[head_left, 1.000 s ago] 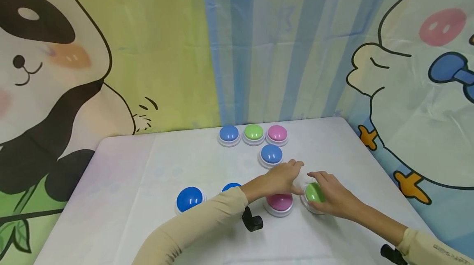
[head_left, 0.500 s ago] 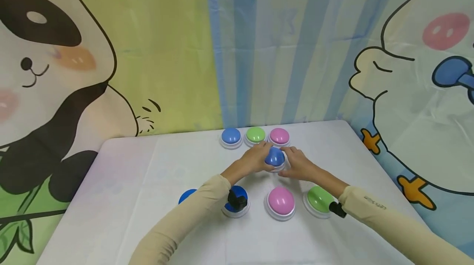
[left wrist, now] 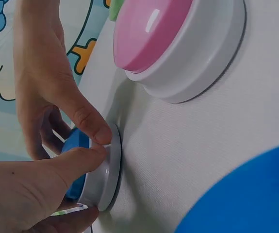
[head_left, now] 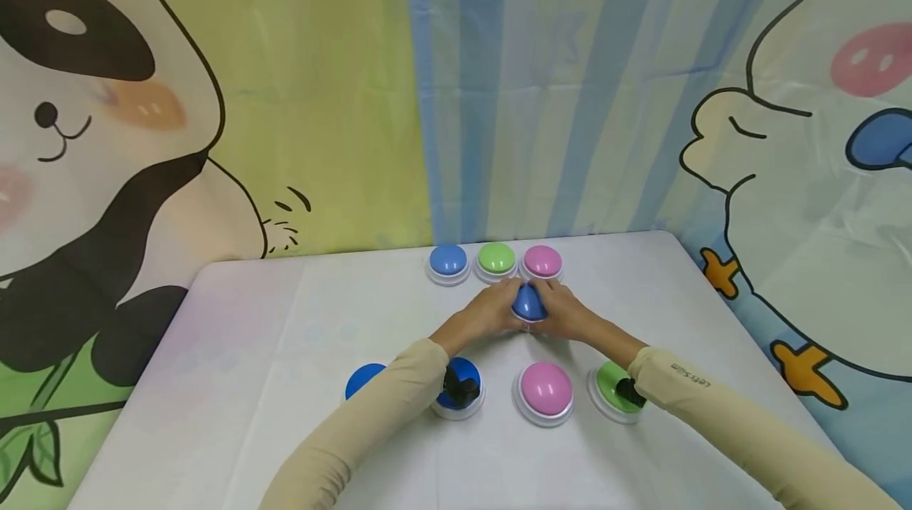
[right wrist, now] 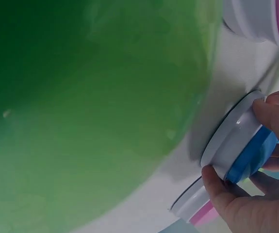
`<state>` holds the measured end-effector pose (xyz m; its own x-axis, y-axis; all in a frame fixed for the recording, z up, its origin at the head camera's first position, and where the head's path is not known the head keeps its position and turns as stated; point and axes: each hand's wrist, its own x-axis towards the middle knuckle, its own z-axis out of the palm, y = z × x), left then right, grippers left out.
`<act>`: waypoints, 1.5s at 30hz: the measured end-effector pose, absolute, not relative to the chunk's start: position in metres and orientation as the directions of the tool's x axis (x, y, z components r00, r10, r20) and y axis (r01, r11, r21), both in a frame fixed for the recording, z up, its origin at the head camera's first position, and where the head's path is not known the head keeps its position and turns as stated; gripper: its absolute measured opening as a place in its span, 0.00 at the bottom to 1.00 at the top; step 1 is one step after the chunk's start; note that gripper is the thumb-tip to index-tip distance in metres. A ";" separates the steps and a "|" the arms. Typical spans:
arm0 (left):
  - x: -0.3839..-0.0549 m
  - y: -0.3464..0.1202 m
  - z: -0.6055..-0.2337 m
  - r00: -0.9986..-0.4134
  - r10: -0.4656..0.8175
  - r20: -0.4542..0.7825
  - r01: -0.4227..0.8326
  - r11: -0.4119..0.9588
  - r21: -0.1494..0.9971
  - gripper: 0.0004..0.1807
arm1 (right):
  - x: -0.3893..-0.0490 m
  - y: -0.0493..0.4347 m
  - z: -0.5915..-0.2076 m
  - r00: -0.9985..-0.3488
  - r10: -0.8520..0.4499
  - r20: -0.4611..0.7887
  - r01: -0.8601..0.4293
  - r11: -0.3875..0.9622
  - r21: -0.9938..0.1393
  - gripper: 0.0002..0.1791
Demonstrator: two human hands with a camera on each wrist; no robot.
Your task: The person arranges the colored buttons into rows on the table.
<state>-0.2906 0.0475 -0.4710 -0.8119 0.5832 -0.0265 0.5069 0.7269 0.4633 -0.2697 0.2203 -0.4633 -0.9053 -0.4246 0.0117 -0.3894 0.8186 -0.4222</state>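
Note:
In the head view, a blue buzzer button (head_left: 530, 302) with a white round base sits just in front of a back row, between my two hands. My left hand (head_left: 492, 308) grips its left side and my right hand (head_left: 568, 312) its right side. Both thumbs meet at the near side of the white base (left wrist: 106, 167) in the left wrist view, fingers curling round behind the blue dome. The right wrist view has fingertips on the base rim, with the blue dome (right wrist: 253, 158) partly covered by the hands.
Behind stand a blue button (head_left: 448, 260), a green button (head_left: 496, 258) and a pink button (head_left: 543, 260). In the nearer row are a pink button (head_left: 546, 389), a green button (head_left: 611, 382) and two blue ones, partly hidden by sleeves and wrist cameras. A printed curtain (head_left: 342, 98) hangs behind the white table (head_left: 285, 352).
Both hands have left the nearer pink and green buttons, moved back and left to the single blue button, and closed in around it.

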 end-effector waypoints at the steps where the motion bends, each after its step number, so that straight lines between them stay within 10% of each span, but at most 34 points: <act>1: -0.291 0.047 -0.470 -0.814 0.581 -0.031 0.500 0.726 0.472 0.42 | -0.270 0.220 -0.463 -0.902 -0.431 0.022 -0.398 0.812 -0.427 0.42; 15: -0.292 0.034 -0.459 -0.805 0.592 0.051 0.521 0.663 0.538 0.41 | -0.265 0.221 -0.457 -0.867 -0.437 0.239 -0.497 0.730 -0.469 0.41; 45: -0.272 -0.025 -0.449 -0.759 0.637 0.134 0.565 0.541 0.623 0.42 | -0.244 0.187 -0.442 -0.872 -0.446 0.203 -0.482 0.708 -0.516 0.42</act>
